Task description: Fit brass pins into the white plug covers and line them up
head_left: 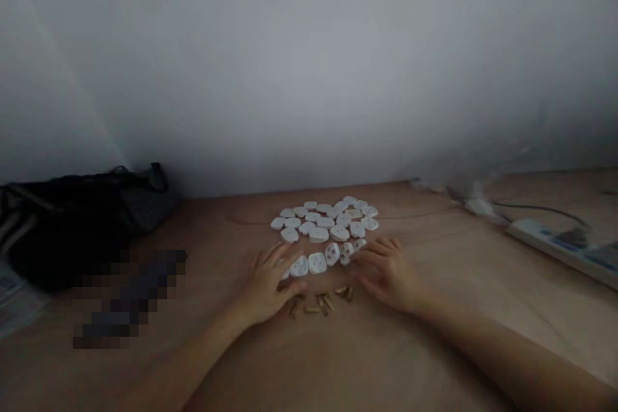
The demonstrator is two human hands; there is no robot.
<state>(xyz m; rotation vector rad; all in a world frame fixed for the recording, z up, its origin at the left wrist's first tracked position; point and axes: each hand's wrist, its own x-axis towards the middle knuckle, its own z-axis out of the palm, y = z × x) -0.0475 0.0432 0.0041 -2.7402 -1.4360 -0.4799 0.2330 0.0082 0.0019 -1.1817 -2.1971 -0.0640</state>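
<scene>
A curved row of white plastic pieces with small holes, like plug housings, lies between my two hands. My left hand is at the row's left end, fingers and thumb apart, partly covering the end piece. At the right end is my right hand, its fingers loosely spread and its fingertips close to or touching the last pieces. Neither hand grips anything that I can see. Several small brass-coloured pins lie on the table just nearer to me than the row.
Behind the row sits a cluster of more white pieces. A black bag and a pixelated dark object are on the left. To the right are a white power strip and clear plastic. A wall bounds the wooden table.
</scene>
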